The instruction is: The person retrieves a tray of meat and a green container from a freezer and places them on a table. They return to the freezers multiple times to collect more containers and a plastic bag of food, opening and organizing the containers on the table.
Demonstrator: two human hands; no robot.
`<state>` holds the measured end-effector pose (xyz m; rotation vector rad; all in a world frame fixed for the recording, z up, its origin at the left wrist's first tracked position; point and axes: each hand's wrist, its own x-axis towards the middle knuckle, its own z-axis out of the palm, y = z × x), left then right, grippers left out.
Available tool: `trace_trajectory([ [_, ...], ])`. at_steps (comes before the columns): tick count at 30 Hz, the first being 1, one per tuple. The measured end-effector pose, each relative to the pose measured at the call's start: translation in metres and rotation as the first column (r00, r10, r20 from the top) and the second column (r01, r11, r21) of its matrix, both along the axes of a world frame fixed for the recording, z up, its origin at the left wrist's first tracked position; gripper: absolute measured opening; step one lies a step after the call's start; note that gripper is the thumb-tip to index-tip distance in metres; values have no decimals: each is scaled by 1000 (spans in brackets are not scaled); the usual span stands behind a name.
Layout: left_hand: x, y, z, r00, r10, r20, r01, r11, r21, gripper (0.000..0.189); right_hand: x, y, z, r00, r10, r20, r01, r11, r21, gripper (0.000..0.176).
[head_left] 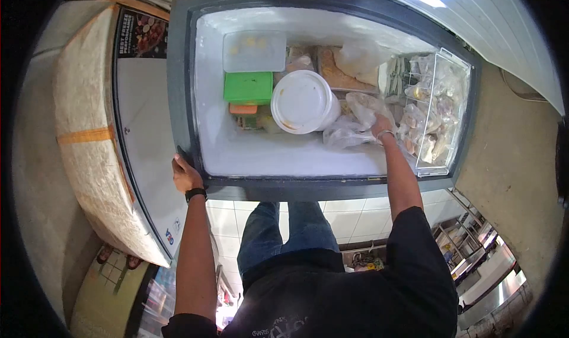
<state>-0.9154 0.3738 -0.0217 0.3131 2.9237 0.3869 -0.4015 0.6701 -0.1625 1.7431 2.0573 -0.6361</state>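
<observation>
I look straight down into an open chest freezer [184,101]. My left hand [185,175] rests on its near left corner, fingers curled over the rim, a black watch on the wrist. Inside the freezer, my right hand [381,126] is down among clear plastic bags [355,121] of frozen food at the right; whether it grips one I cannot tell. A round white lidded tub [302,101] sits just left of those bags. A green box [249,88] and a clear lidded container [255,50] lie at the left back.
A wire basket [441,109] packed with bagged food hangs at the freezer's right end. The raised lid [139,160] stands open to the left, a wrapped bulky object [89,136] beyond it. Tiled floor and metal shelving [474,249] lie below right.
</observation>
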Motion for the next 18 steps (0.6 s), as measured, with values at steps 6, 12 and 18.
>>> trace_trajectory([
  [6, 1, 2, 2, 999, 5, -43, -4, 1000, 10, 70, 18, -2, 16, 995, -66, -70, 68, 997, 27, 35],
  [12, -1, 0, 1, 1000, -3, 20, 3, 1000, -2, 70, 47, 15, 74, 994, -98, -47, 108, 917, 383, 30],
  [18, 4, 8, 13, 999, -20, 26, 19, 1000, 21, 70, 62, 9, 215, 630, -360, -688, 640, 743, 198, 42],
])
